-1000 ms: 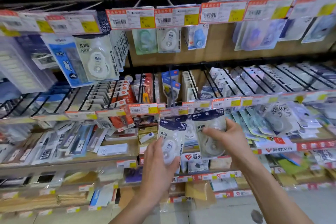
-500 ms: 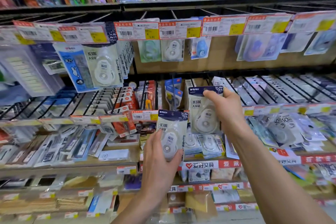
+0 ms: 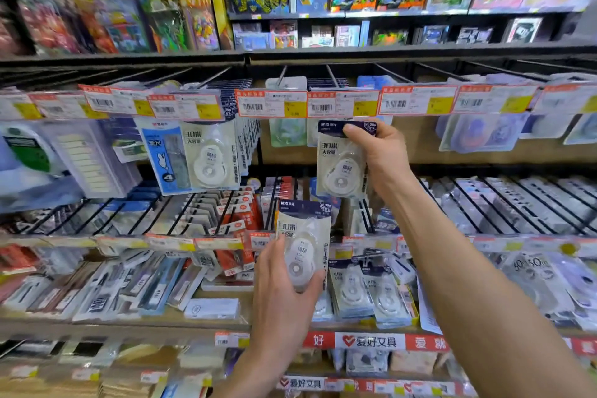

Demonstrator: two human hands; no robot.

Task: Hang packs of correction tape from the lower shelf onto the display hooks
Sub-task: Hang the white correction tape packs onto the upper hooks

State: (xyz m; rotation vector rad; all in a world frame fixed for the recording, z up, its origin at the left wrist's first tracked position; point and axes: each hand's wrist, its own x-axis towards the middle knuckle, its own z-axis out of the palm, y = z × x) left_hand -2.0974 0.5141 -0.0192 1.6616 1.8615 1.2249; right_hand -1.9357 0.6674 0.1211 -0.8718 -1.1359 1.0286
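Navy-topped correction tape pack (image 3: 342, 168) pinched in right grip (image 3: 382, 155) just below price tags (image 3: 342, 104), second pack (image 3: 302, 245) clamped in left grip (image 3: 284, 294) lower; could miss display hook (image 3: 332, 76), hang hole likely under fingers.

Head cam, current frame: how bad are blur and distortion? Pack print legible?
Head view: wide-angle bowing toward the frame edges, which are smeared; centre sharper, with large print legible on the upper pack in the right hand and the lower pack in the left hand; price labels unreadable; lighting even.
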